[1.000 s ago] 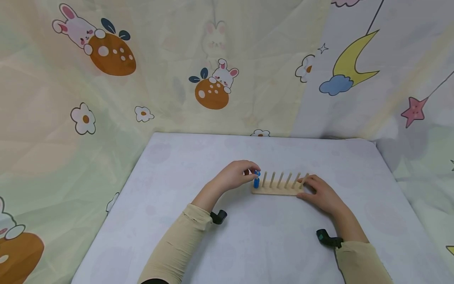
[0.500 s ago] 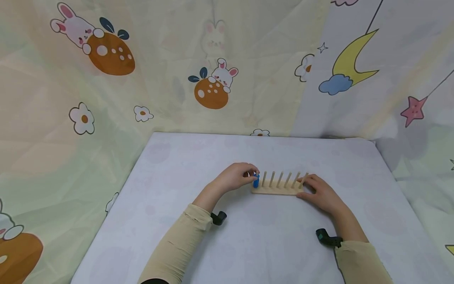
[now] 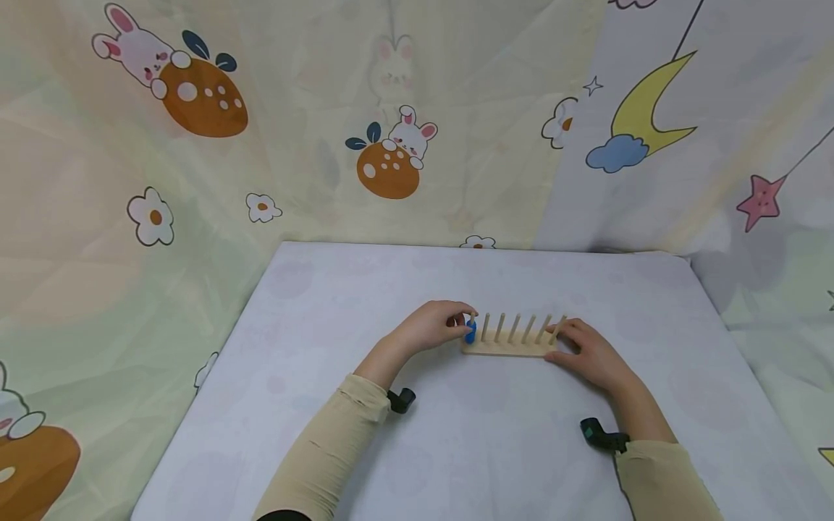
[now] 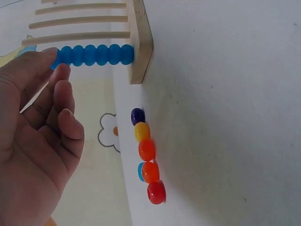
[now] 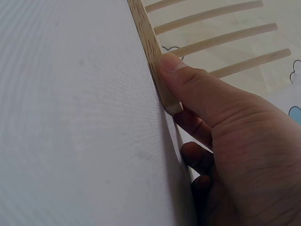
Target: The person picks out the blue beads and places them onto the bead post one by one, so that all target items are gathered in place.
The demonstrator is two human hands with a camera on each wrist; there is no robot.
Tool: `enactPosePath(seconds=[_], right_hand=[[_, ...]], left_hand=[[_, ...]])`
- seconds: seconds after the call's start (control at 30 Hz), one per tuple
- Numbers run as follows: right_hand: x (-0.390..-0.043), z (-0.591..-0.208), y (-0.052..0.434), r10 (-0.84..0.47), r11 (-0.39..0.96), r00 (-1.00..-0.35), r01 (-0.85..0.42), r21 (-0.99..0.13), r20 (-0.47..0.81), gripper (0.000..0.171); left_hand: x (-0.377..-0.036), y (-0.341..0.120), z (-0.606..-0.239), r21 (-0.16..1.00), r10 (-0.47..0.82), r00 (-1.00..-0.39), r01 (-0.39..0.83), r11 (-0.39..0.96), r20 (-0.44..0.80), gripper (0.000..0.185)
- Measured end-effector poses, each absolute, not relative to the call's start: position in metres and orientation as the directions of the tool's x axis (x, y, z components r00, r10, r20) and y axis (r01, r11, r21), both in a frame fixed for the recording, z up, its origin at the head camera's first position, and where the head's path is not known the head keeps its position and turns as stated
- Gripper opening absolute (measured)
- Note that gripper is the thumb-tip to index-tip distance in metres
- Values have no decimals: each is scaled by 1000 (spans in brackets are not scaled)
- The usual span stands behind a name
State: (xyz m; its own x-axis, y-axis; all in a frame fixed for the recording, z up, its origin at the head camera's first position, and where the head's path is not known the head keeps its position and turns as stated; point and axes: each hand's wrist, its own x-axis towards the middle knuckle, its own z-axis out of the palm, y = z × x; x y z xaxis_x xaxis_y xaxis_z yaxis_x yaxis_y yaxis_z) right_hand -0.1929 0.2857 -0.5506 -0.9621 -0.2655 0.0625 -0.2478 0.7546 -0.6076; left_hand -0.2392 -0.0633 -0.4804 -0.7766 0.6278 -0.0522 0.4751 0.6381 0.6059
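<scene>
My left hand (image 3: 438,323) pinches the top of a column of blue beads (image 4: 96,55) between thumb and forefinger. The beads are threaded on the end peg of a wooden peg rack (image 3: 508,347) and reach down to its base. The peg's tip shows just above the fingers in the head view. At the rack's other end, my right hand (image 3: 589,353) grips the wooden base, thumb on the near side and fingers behind, as the right wrist view shows. The remaining pegs (image 4: 80,21) in view carry no beads.
Loose beads lie in a row on the white table beyond my left hand: a purple bead (image 4: 138,116), a yellow bead (image 4: 142,132), orange ones (image 4: 147,149), a red bead (image 4: 156,192) and a partly hidden blue one. A printed cloth (image 3: 482,145) hangs behind the table (image 3: 495,449).
My left fingers have moved slightly down the end peg with the top blue bead, and the peg's tip now shows above them. My right hand has stayed on the base.
</scene>
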Motion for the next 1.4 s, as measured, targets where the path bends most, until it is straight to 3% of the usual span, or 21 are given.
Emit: enactPosePath(seconds=[0.27, 0.67, 1.4], right_hand=[[-194, -550, 285, -268, 758, -962, -244, -605, 53, 53], [-192, -551, 284, -270, 750, -961, -249, -613, 61, 52], [-194, -554, 286, -273, 747, -959, -262, -611, 77, 48]], left_hand=[[-249, -81, -485, 599, 581, -809, 423, 680, -88, 32], [-274, -130, -513, 612, 395, -896, 199, 765, -202, 27], [-283, -130, -523, 572, 393, -889, 200, 795, -235, 25]])
